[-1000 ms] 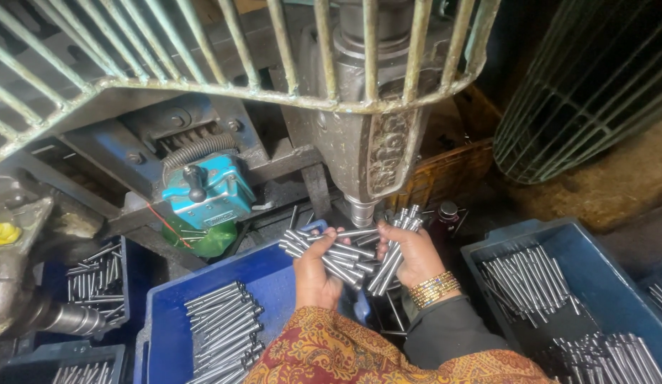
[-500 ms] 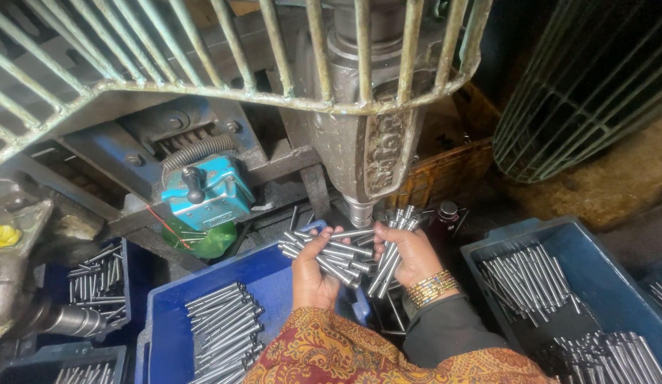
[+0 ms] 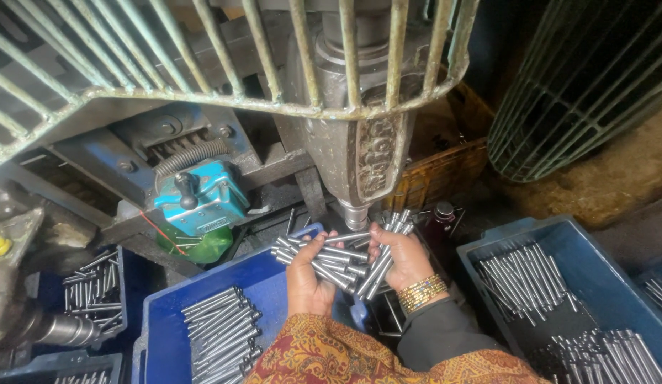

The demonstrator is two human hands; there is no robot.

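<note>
My left hand (image 3: 308,283) grips a bundle of shiny metal rods (image 3: 324,257) that fan out to the left. My right hand (image 3: 405,257), with gold bangles at the wrist, holds another bunch of rods (image 3: 382,264) pointing up toward the press head (image 3: 359,153). Both bundles meet just below the round ram tip (image 3: 357,215). The hands hover over the right end of a blue plastic tray (image 3: 167,323) that holds a pile of the same rods (image 3: 220,334).
A metal bar guard (image 3: 224,99) arches over the machine. A blue lever box (image 3: 201,198) sits at the left. Another blue tray (image 3: 594,263) of rods lies at the right, a dark crate of rods (image 3: 92,288) at the left, a brown crate (image 3: 437,171) behind.
The hands have barely shifted; the rod bundles sit a little closer together under the ram. The view has moved slightly.
</note>
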